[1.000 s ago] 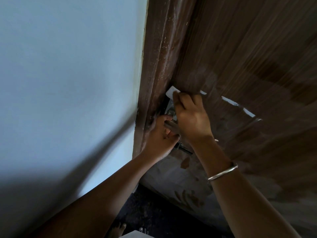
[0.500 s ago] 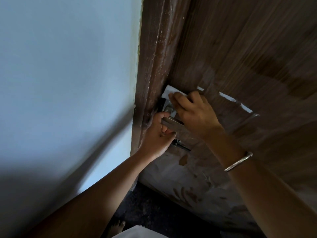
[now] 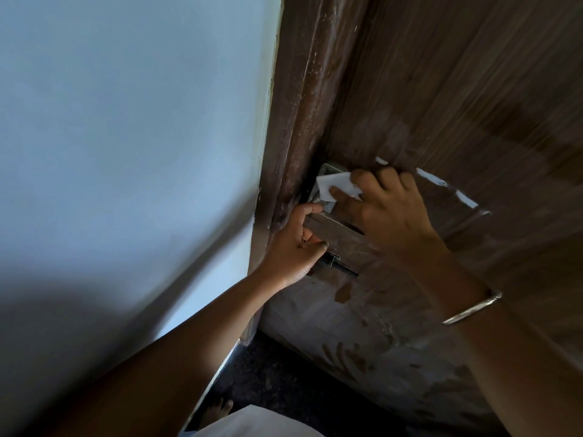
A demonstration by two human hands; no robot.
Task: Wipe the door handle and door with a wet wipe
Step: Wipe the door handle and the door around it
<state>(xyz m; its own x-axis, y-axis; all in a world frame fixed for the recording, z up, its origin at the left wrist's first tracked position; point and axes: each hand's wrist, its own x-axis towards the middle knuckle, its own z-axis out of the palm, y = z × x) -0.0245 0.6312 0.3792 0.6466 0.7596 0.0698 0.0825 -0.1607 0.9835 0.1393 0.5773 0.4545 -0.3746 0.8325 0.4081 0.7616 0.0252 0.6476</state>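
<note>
Pale blue wall (image 3: 126,152) on the left, brown door frame (image 3: 293,121) next, brown door (image 3: 457,89) with white chips. Right hand (image 3: 388,209), bangle (image 3: 470,310) on wrist, fingers bent, pressing white wet wipe (image 3: 337,184) on the metal plate at the door's left edge. Left hand (image 3: 293,247) curled tight around the door handle (image 3: 334,223).

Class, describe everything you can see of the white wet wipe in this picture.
The wet wipe is a small, white, crumpled sheet, thin and soft-looking. The right hand presses it against the metal handle plate at the door's edge, fingers partly covering it. One pointed corner sticks out leftward, toward the door frame. Wetness cannot be judged.
</note>
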